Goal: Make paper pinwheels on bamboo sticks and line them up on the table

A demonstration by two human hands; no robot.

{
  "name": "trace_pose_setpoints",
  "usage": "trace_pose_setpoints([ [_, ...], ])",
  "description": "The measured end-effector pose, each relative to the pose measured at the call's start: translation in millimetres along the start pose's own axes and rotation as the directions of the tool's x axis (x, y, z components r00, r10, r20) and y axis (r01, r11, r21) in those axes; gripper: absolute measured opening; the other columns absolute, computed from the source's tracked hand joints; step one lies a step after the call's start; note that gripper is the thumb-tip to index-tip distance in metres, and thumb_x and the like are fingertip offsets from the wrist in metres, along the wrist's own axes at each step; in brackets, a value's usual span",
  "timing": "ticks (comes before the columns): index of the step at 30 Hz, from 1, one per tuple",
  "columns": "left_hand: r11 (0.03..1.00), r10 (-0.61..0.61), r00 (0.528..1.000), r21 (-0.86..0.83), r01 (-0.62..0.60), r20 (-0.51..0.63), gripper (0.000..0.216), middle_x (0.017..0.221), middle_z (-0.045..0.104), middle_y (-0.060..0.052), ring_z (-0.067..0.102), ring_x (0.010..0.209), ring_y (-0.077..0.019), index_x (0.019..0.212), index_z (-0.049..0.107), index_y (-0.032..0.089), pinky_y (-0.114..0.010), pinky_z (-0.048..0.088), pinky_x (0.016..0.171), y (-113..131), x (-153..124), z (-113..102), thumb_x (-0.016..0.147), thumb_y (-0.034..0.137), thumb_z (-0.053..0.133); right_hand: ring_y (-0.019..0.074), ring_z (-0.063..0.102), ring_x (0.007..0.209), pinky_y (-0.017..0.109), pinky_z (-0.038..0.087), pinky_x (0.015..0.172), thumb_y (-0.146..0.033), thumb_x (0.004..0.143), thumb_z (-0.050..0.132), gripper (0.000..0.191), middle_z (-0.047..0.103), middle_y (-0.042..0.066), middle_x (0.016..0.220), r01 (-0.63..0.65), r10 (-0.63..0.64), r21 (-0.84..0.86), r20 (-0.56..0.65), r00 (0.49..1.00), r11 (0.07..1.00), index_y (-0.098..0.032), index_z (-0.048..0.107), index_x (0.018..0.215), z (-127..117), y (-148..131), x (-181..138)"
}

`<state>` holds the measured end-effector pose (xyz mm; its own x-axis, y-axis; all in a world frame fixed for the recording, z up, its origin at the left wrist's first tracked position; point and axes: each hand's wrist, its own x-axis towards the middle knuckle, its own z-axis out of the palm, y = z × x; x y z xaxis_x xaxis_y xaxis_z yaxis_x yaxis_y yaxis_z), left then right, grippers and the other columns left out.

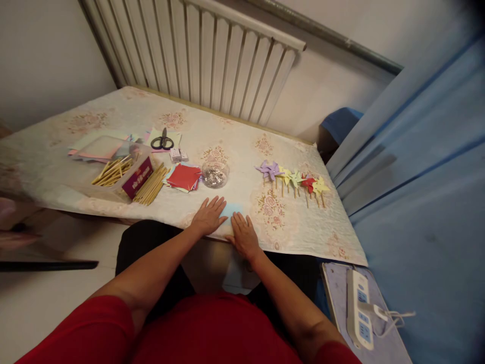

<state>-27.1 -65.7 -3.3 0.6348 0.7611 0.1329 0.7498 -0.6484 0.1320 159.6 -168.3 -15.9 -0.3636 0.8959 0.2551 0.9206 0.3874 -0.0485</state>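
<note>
A light blue piece of paper (232, 208) lies flat near the table's front edge, partly covered by my hands. My left hand (208, 216) rests palm down at its left side, fingers stretched out. My right hand (244, 233) lies over its lower right part with the fingers extended. Just beyond my left hand stands a clear round container (215, 175) of small shiny pieces. Left of that is a stack of coloured paper squares with a red square (184, 176) on top. Several finished paper pinwheels (295, 178) on sticks lie in a row to the right.
On the left are a plastic box (132, 182) of wooden sticks, a loose pile of sticks (151, 186), black-handled scissors (162, 141), small boxes (179, 155) and coloured sheets (96, 148). A radiator (212, 55) stands behind the table. A power strip (360, 308) lies at lower right.
</note>
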Motion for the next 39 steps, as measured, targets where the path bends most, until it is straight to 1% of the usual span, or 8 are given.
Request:
trace_pose_setpoints([
  [6,1.000,-0.005,1.000,-0.009,0.005,0.001,0.060,0.160,0.033,-0.008,0.023,0.150,-0.0268,0.150,0.040,0.021,-0.051,0.016,0.121,-0.5,0.5,0.4,0.096,0.048,0.036,0.0295,0.023,0.150,0.056,0.019,0.120,-0.042,0.095,0.055,0.067,0.035,0.020,0.157,-0.012,0.012,-0.009,-0.007,1.000,1.000,-0.009,0.035,0.149,4.4,-1.8,-5.7],
  [16,1.000,-0.007,1.000,-0.002,0.007,0.006,0.062,0.160,0.033,-0.009,0.023,0.150,-0.0277,0.150,0.040,0.018,-0.050,0.015,0.121,0.1,1.3,1.0,0.097,0.049,0.035,0.0305,0.024,0.149,0.055,0.019,0.121,-0.039,0.095,0.056,0.065,0.034,0.018,0.158,-0.051,0.051,-0.015,-0.019,0.999,0.999,-0.008,0.036,0.149,4.4,-5.1,-18.8],
  [22,1.000,-0.006,1.000,-0.003,0.006,-0.001,0.061,0.160,0.034,-0.009,0.023,0.150,-0.0274,0.150,0.040,0.020,-0.051,0.015,0.121,0.9,0.7,-0.2,0.097,0.048,0.036,0.0312,0.024,0.149,0.056,0.020,0.120,-0.036,0.096,0.054,0.063,0.036,0.017,0.157,-0.085,0.085,0.001,-0.043,0.995,0.996,-0.010,0.035,0.150,4.9,-8.4,-28.5],
  [28,1.000,-0.009,1.000,-0.005,0.009,0.009,0.060,0.160,0.034,-0.009,0.024,0.149,-0.0278,0.150,0.040,0.020,-0.051,0.015,0.121,1.4,0.7,-2.9,0.097,0.047,0.037,0.0319,0.025,0.149,0.056,0.020,0.120,-0.033,0.095,0.055,0.062,0.034,0.017,0.158,-0.106,0.106,0.005,-0.041,0.994,0.994,-0.010,0.036,0.150,2.1,-12.6,-34.5],
  [39,0.999,-0.022,0.999,-0.032,0.023,0.026,0.059,0.160,0.034,-0.009,0.023,0.150,-0.0274,0.150,0.040,0.021,-0.050,0.014,0.121,3.4,0.8,-7.2,0.096,0.046,0.040,0.0307,0.020,0.150,0.056,0.018,0.121,-0.025,0.094,0.055,0.062,0.033,0.017,0.158,-0.134,0.135,0.035,-0.001,0.991,0.990,-0.008,0.035,0.150,-4.7,-17.9,-43.8],
])
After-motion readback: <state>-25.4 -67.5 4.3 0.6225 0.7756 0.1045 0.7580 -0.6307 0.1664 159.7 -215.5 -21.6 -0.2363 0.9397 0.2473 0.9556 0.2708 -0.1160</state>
